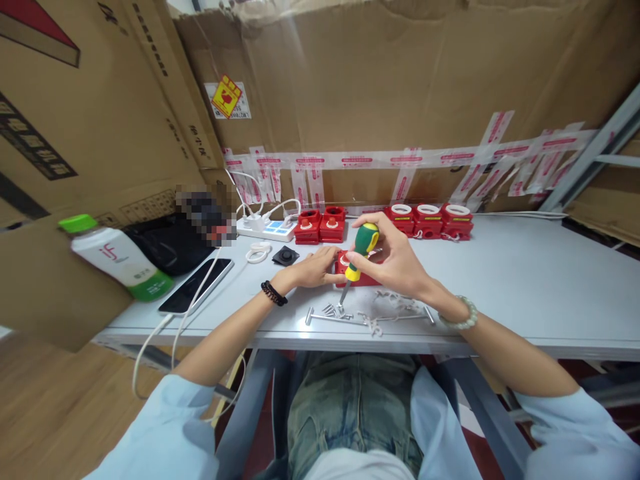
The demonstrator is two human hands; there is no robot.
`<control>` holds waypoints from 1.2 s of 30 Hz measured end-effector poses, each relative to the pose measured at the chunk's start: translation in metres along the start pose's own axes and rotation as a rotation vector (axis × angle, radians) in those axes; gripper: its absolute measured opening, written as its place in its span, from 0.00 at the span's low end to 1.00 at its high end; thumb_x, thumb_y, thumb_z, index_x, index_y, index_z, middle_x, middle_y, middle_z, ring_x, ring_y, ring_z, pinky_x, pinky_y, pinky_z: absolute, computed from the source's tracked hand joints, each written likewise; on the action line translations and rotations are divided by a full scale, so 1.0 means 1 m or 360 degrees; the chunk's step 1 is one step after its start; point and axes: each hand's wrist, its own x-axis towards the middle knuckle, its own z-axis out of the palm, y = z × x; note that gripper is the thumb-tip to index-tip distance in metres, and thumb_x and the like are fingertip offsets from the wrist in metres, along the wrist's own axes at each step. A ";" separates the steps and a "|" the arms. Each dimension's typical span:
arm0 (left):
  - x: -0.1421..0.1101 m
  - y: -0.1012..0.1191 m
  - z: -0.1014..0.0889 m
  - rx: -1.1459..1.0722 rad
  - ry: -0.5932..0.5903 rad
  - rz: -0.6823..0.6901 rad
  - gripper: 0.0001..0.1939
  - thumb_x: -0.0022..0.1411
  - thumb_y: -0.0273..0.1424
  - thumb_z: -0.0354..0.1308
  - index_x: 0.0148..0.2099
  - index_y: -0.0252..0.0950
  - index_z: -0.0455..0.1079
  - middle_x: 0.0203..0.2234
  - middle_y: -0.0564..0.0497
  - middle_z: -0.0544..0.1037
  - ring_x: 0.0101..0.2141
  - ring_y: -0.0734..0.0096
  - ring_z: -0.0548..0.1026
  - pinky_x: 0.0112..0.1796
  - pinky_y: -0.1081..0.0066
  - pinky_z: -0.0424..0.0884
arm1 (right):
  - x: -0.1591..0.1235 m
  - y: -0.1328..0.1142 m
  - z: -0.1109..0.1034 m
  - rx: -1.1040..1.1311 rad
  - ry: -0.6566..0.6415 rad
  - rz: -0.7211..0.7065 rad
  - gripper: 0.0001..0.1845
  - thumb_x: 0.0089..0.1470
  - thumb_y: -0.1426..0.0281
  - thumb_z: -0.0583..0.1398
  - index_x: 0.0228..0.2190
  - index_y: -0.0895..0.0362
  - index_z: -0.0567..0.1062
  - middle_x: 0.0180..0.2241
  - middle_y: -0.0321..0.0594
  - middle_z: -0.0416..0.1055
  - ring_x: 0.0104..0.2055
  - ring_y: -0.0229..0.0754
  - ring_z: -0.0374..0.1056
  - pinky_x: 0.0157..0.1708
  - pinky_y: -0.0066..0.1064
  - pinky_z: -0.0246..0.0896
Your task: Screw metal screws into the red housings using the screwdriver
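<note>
My right hand (395,257) is wrapped round the green and yellow handle of a screwdriver (369,239). The screwdriver points down, its shaft tip among small silver screws (329,310) near the table's front edge. With thumb in front and fingers behind, my left hand (316,267) grips the left end of a red plastic block (367,279). My right hand and the screwdriver hide part of that block. In front of it lie a metal rod with a crosspiece end (320,318) and small white plastic pieces (400,301).
Behind my hands stand two red blocks (320,228) and several white-ringed red blocks (429,223). A power strip (270,229), white rings (258,252), a black square part (285,256), a phone (197,287) and a bottle (120,257) occupy the left. Cardboard (375,80) walls the back.
</note>
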 end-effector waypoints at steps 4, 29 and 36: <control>0.000 0.005 -0.002 0.0135 -0.0065 -0.0015 0.25 0.61 0.51 0.55 0.50 0.36 0.62 0.44 0.42 0.69 0.45 0.53 0.68 0.47 0.53 0.67 | 0.003 -0.003 -0.009 -0.0032 0.0137 -0.0002 0.20 0.49 0.68 0.64 0.44 0.51 0.66 0.32 0.33 0.64 0.30 0.36 0.64 0.26 0.29 0.67; 0.001 0.035 0.006 0.0012 -0.0012 -0.0014 0.28 0.57 0.57 0.56 0.43 0.37 0.60 0.40 0.46 0.69 0.38 0.59 0.68 0.41 0.59 0.66 | 0.029 0.040 -0.025 -0.0319 0.0694 -0.0096 0.21 0.51 0.66 0.63 0.45 0.51 0.63 0.33 0.34 0.68 0.34 0.41 0.70 0.37 0.37 0.70; 0.001 0.035 0.006 0.0051 -0.0040 -0.0026 0.29 0.58 0.58 0.54 0.43 0.37 0.59 0.40 0.46 0.69 0.38 0.59 0.68 0.40 0.59 0.65 | 0.031 0.038 -0.025 -0.0375 0.0669 -0.0116 0.20 0.51 0.67 0.63 0.44 0.51 0.64 0.31 0.33 0.67 0.32 0.40 0.68 0.37 0.36 0.67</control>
